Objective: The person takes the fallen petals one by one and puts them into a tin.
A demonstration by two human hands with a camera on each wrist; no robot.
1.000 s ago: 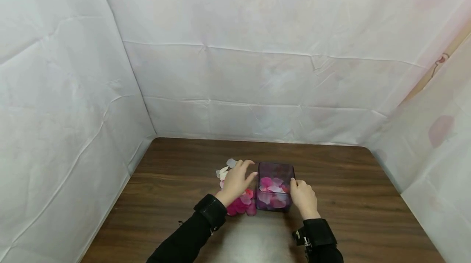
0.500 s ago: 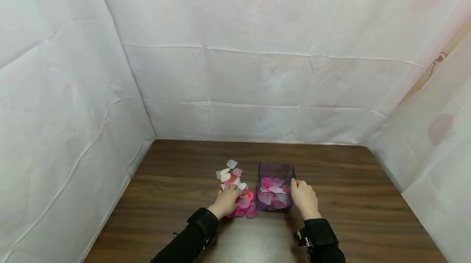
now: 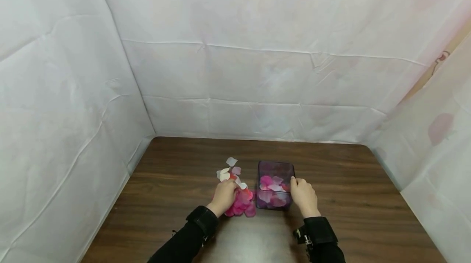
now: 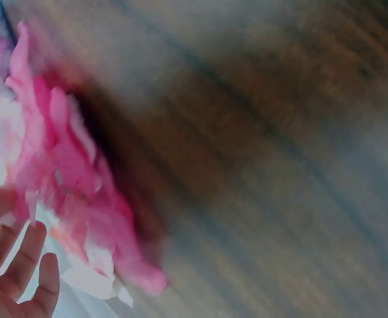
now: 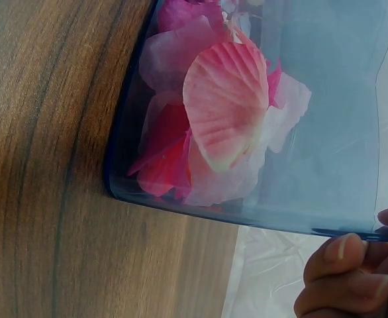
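My left hand is at the left edge of a pile of artificial flower petals on the table, mostly pink with some white and cream ones. In the left wrist view, the bent fingers pinch at pink petals; the pinched part is mostly hidden. Right beside the pile stands a clear purple plastic box, open at the top, with pink, red and white petals inside. My right hand grips its right wall at the rim, thumb on one side and curled fingers on the other.
The brown wood-grain table is bordered by white cloth hangings at the back and on both sides. A few white petals lie scattered beyond the pile.
My left hand has come down from over the pile and moved left, drawing its fingers in among the petals. The right hand and the box stay in place.
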